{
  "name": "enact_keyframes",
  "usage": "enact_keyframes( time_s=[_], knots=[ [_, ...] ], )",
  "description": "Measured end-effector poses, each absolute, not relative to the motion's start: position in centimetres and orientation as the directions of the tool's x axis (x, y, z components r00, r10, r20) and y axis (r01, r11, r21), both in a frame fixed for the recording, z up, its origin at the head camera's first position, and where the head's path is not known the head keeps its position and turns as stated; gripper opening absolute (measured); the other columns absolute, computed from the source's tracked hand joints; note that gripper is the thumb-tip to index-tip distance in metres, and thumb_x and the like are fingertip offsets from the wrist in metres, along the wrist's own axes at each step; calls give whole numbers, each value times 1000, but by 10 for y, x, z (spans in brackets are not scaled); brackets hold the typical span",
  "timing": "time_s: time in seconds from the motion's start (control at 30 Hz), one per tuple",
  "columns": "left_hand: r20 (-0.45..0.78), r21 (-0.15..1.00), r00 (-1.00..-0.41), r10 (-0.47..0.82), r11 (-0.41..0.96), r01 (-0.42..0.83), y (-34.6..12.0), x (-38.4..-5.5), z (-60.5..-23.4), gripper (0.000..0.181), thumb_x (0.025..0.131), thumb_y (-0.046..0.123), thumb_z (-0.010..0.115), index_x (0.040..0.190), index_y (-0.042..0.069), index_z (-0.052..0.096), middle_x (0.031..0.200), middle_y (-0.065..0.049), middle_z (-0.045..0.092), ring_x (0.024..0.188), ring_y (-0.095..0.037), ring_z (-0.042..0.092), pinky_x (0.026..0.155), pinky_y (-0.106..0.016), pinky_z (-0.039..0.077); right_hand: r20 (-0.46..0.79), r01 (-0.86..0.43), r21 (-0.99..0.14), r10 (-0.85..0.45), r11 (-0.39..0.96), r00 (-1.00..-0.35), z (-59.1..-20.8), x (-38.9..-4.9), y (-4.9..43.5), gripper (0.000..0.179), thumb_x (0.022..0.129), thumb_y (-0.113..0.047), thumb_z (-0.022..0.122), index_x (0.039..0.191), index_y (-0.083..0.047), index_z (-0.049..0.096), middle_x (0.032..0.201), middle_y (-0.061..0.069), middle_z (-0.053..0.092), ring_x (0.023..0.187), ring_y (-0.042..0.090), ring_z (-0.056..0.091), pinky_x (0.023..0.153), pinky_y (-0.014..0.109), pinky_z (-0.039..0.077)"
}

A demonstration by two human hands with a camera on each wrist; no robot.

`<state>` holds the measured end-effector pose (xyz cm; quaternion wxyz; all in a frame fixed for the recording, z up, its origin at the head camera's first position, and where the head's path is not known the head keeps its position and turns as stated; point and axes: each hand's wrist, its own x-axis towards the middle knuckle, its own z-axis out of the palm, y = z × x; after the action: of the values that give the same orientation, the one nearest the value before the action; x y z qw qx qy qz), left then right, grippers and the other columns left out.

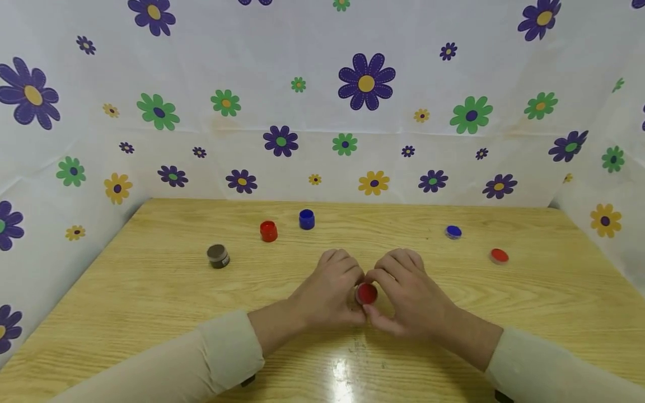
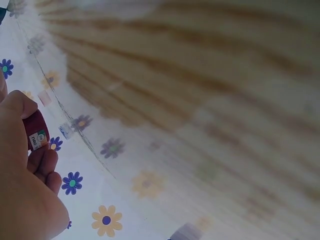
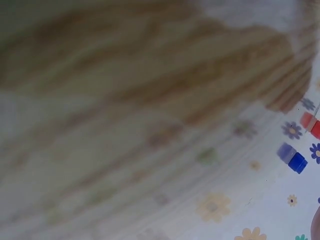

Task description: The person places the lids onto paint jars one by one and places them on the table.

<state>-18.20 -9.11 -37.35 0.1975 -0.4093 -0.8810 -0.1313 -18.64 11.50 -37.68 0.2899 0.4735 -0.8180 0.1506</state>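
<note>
Near the middle of the table, both hands meet around a small dark-red paint jar (image 1: pixel 366 293). My left hand (image 1: pixel 330 291) grips its side with curled fingers. From the other side, my right hand (image 1: pixel 410 294) pinches the jar's rim between thumb and fingers. In the left wrist view, the jar (image 2: pixel 36 131) shows a white label between the left hand's (image 2: pixel 25 175) thumb and fingers. Only a sliver of the right hand (image 3: pixel 316 225) enters the right wrist view. Fingers hide much of the jar in the head view.
Farther back at left stand a closed dark-brown jar (image 1: pixel 218 256), an uncovered red jar (image 1: pixel 269 232) and an uncovered blue jar (image 1: pixel 307 220). A blue lid (image 1: pixel 453 232) and a red lid (image 1: pixel 499 257) lie at right. A flowered cloth (image 1: pixel 302 112) borders the wooden table (image 1: pixel 151 291).
</note>
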Motion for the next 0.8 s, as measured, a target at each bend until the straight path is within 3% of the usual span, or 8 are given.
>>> enact_keyframes(
  time_s=[0.13, 0.37, 0.53, 0.7, 0.8],
  knots=[
    [434, 14, -576, 692, 635, 773, -91, -181, -371, 39, 68, 43, 82, 89, 14, 65, 89, 5, 63, 92, -15, 51, 91, -32, 39, 627, -856, 45, -681, 515, -377, -377, -186, 114, 34, 85, -44, 61, 93, -11, 63, 90, -1, 54, 93, 21, 47, 83, 39, 34],
    [453, -60, -552, 701, 641, 765, -89, -181, -371, 43, 67, 50, 82, 85, 15, 64, 86, 6, 61, 90, -15, 50, 89, -31, 38, 638, -836, 58, -665, 546, -390, -376, -185, 114, 41, 81, -52, 68, 88, -11, 61, 88, 0, 54, 93, 21, 48, 84, 39, 34],
    [459, -80, -556, 693, 655, 752, -88, -181, -372, 44, 67, 51, 81, 85, 15, 64, 87, 5, 62, 90, -16, 51, 89, -31, 38, 656, -824, 65, -647, 563, -389, -375, -184, 113, 47, 87, -59, 61, 86, -11, 61, 86, 0, 54, 91, 21, 48, 84, 40, 34],
    [472, -68, -562, 679, 663, 745, -89, -180, -372, 45, 68, 50, 82, 88, 15, 65, 88, 5, 63, 90, -16, 51, 87, -31, 38, 666, -834, 48, -639, 550, -384, -376, -185, 114, 56, 91, -62, 50, 93, -9, 64, 91, 2, 56, 92, 23, 48, 86, 41, 34],
    [487, -54, -563, 667, 667, 743, -91, -181, -371, 46, 67, 49, 84, 90, 14, 65, 89, 4, 63, 91, -16, 52, 87, -32, 38, 660, -849, 43, -653, 527, -372, -375, -186, 114, 52, 91, -57, 50, 99, -8, 65, 96, 3, 58, 96, 24, 49, 87, 40, 34]
  ],
)
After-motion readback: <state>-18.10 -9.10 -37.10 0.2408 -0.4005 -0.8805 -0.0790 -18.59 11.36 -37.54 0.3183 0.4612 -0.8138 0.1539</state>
